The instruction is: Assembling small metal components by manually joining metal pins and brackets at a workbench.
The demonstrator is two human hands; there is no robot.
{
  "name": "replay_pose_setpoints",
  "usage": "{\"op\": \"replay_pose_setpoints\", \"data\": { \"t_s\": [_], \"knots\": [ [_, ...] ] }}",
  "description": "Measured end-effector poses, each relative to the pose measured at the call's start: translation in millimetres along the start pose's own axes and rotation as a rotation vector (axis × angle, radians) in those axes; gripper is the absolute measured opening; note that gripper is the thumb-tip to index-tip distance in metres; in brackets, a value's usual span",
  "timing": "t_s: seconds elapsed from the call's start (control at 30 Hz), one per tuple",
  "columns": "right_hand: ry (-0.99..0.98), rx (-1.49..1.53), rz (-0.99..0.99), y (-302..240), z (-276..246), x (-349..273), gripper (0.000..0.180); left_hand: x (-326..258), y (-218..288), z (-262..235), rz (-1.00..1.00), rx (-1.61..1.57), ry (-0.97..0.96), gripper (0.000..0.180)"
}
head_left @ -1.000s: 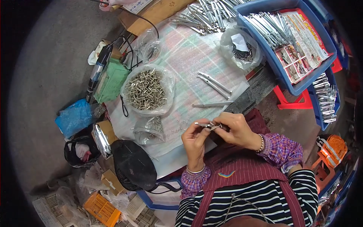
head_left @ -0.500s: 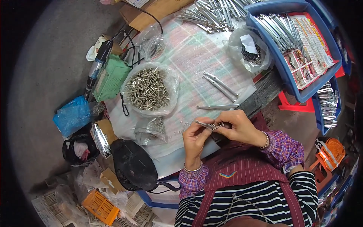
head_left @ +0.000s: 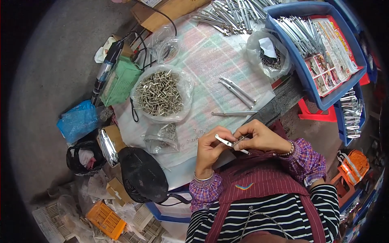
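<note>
Near the table's front edge my two hands meet over a slim silver metal bar [head_left: 224, 140] with a hole at its end. My left hand [head_left: 208, 149] grips it between thumb and fingers. My right hand [head_left: 259, 137] pinches at the bar's other part, where any small piece in the fingertips is too hidden to name. A further silver bar [head_left: 233, 114] lies just beyond my hands, and a pair of silver bars [head_left: 237, 90] rests farther back. To the left stands a clear bag of metal rivets [head_left: 160, 94], and beside it a smaller bag of small parts [head_left: 163, 137].
Many silver bars [head_left: 235, 16] are heaped at the back. A blue tray [head_left: 298, 75] at right holds more bars. A bag of dark small parts [head_left: 269, 60] stands next to it. A black mesh bag [head_left: 144, 174] and a green basket [head_left: 120, 83] are at left.
The bar has turned in my fingers, its holed end now showing toward the upper left and its other end toward the lower right. Both hands have shifted slightly.
</note>
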State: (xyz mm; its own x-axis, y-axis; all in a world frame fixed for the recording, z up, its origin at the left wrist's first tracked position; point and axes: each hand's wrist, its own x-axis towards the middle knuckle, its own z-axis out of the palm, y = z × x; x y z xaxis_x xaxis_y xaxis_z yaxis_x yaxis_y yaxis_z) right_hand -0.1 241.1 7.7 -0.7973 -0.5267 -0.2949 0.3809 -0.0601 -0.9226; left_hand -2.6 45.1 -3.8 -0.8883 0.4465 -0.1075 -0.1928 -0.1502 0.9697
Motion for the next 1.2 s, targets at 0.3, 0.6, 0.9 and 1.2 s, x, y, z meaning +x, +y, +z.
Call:
{"op": "replay_pose_setpoints", "data": {
  "t_s": [0.3,0.6,0.9,1.2],
  "knots": [
    [-0.061,0.192,0.152,-6,1,-5,0.016,1,2,1,-0.010,-0.002,-0.034,0.009],
    [-0.054,0.221,0.160,-2,2,-7,0.016,1,0,7,0.026,0.005,0.019,0.008],
    [-0.059,0.260,0.202,-4,3,-9,0.014,5,6,1,-0.091,-0.093,-0.088,0.014],
    [-0.063,0.298,0.213,-6,4,-12,0.015,3,5,3,-0.049,-0.023,-0.116,0.010]
  ]
}}
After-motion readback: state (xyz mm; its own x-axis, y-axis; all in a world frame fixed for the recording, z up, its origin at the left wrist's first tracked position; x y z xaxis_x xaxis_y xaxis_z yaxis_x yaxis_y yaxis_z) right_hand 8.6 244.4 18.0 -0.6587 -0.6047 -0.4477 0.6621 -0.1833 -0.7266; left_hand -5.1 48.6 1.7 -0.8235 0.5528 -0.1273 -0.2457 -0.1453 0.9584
